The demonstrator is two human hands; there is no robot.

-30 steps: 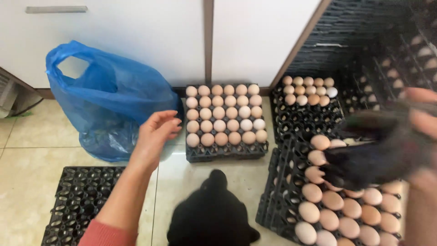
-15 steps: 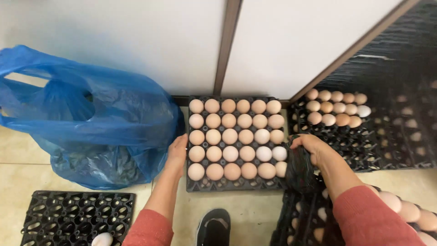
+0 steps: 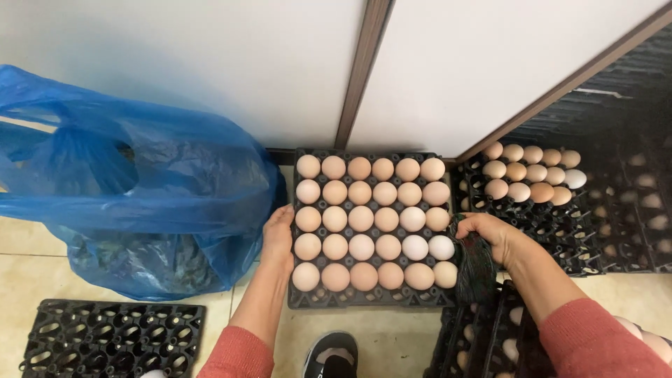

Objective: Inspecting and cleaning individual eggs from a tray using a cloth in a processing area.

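A black egg tray (image 3: pixel 364 299) full of tan and pale eggs (image 3: pixel 361 218) stands on the floor against the white wall. My left hand (image 3: pixel 278 234) grips the tray's left edge, fingers curled onto it. On the right edge, my right hand (image 3: pixel 490 234) holds the tray while also clutching a dark cloth (image 3: pixel 476 269) that hangs down from it. Both forearms wear red sleeves.
A big blue plastic bag (image 3: pixel 133 189) sits just left of the tray. An empty black tray (image 3: pixel 105 343) lies at the lower left. Stacked black trays with eggs (image 3: pixel 532 178) stand to the right, more at the lower right (image 3: pixel 483 336). My dark shoe (image 3: pixel 332 353) is below.
Both hands reached forward from mid-air to the full tray's sides and settled on its edges. The view moved closer to the tray.
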